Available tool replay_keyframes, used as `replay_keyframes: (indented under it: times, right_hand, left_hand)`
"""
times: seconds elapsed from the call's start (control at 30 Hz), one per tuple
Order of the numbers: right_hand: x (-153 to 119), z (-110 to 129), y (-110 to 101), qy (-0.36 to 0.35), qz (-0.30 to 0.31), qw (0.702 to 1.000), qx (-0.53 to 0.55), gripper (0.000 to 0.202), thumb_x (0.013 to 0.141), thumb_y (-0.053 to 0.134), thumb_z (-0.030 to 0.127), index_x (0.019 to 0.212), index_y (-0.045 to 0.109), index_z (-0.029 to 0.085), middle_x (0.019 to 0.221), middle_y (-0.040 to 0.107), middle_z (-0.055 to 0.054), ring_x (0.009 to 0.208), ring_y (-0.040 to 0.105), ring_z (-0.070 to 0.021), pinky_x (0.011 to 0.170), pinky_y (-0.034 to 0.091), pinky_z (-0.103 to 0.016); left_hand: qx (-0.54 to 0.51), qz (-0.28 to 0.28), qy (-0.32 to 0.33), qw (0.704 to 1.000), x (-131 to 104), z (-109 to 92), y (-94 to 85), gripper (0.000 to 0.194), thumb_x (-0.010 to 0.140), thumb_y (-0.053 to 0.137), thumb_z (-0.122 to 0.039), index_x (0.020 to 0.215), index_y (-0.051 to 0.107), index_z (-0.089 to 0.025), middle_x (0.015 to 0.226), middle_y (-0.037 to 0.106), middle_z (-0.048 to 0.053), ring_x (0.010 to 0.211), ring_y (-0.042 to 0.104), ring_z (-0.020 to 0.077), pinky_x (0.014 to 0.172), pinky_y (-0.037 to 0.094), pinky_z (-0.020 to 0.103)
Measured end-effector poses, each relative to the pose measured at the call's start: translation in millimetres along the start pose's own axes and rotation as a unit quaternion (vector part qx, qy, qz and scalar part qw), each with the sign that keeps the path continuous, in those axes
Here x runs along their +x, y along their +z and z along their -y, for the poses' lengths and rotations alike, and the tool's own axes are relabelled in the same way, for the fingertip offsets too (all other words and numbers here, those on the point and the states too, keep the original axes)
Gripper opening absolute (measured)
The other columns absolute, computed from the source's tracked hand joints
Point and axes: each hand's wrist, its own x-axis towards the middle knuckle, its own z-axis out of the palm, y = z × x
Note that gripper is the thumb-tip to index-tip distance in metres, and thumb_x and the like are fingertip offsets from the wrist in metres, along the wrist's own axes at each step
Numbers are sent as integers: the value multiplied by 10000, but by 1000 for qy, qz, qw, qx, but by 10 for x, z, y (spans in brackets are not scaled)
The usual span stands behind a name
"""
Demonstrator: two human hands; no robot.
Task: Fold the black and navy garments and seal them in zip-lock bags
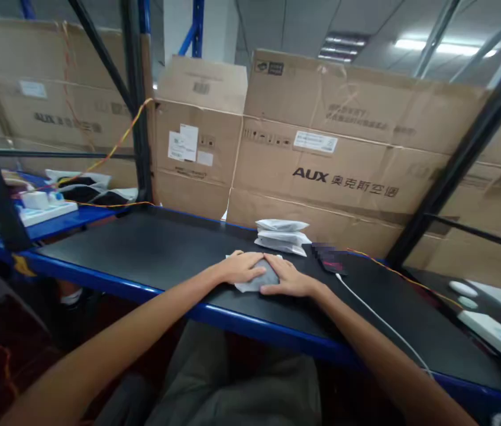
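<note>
Clock centred on the pale packet (268,273), which lies on the black table (144,242) near its blue front edge.

Left hand (242,267): on the packet's 9 o'clock side, palm down, fingers extended, laid over it. Right hand (290,278): on the 3 o'clock side, likewise open and palm down, thumb toward the middle. Fingertips converge at the packet's 12 o'clock; cannot tell whether they touch. Grey-white face of the packet shows between the hands; a white corner sticks out at 7 o'clock.

Surroundings: stack of packets (282,235) just past 12 o'clock, near the hands. Dark phone (333,260) between 2 and 3, beside the stack; white cable (383,316) runs from it toward 4. Large cardboard box (312,154), printed "AUX", stands behind the table at 12 to 1. White power strip (496,332) between 3 and 4, well apart.
</note>
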Motion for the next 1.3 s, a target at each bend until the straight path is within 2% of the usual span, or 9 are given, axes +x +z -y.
replay_keyframes:
  times: [0.1,0.23,0.33,0.5,0.63,0.8,0.9,1.13,1.3]
  right_hand:
    - [-21,-30,-43,-38,-22,998,52,1137,648,801,632,1559,296,174,1603,330,-192,1468,328,-366,1202,234,-556]
    - [-56,14,-111,-84,-136,984,77,591,691,813,528,1175,684,214,1437,554,-136,1319,522,-328,1133,371,-496]
    - [-78,83,-187,-105,-208,969,76,330,794,738,502,973,750,225,1190,691,-111,1088,652,-290,993,486,-458]
    - [-103,50,-322,-85,-324,938,92,328,871,637,528,825,769,232,915,739,-90,862,673,-265,825,527,-412]
    - [-97,-91,-361,8,-402,897,185,445,842,616,607,809,749,184,848,742,-89,820,665,-266,727,516,-367]
    - [-87,-104,-345,61,-313,910,265,556,773,678,618,1095,703,165,872,740,-75,769,660,-227,656,503,-323]
    - [-111,-20,-340,69,-198,937,279,524,697,779,563,1024,701,161,837,734,-60,729,655,-202,637,487,-298]
    - [-242,38,-382,66,31,925,373,416,704,795,540,747,710,135,595,625,1,482,485,-86,457,340,-220]
    - [-216,17,-356,62,-9,868,493,418,665,847,434,941,730,143,858,753,-71,701,684,-177,638,531,-282]
  left_hand:
    - [-47,-18,-25,998,37,65,-28,461,990,394,-455,1347,587,-235,1437,597,60,1338,515,252,1137,308,386]
    - [-141,-53,-64,986,100,164,-38,463,989,360,-491,1156,712,-240,1268,710,32,1218,602,248,1055,393,331]
    - [-231,-70,-93,966,154,214,-60,597,975,316,-594,1024,757,-195,1139,755,71,1127,649,266,995,441,332]
    - [-403,-64,-115,906,154,227,-217,882,911,139,-771,1024,741,-136,985,770,138,912,710,259,811,526,348]
    - [-502,-42,-101,858,38,170,-349,791,847,347,-804,1027,731,-136,966,761,146,846,706,258,730,544,353]
    - [-549,-26,-92,830,-26,117,-376,458,637,847,-444,964,755,-137,954,766,109,820,692,215,772,538,325]
    - [-556,-15,-112,824,-20,126,-378,378,584,891,-333,865,770,-111,803,759,94,681,673,183,696,523,306]
    - [-559,-24,-140,817,-47,84,-438,266,583,896,-269,740,754,-107,688,722,53,585,630,146,576,472,250]
    - [-570,-130,-184,790,19,195,-473,359,842,696,-482,831,719,-124,661,690,31,526,606,109,511,439,210]
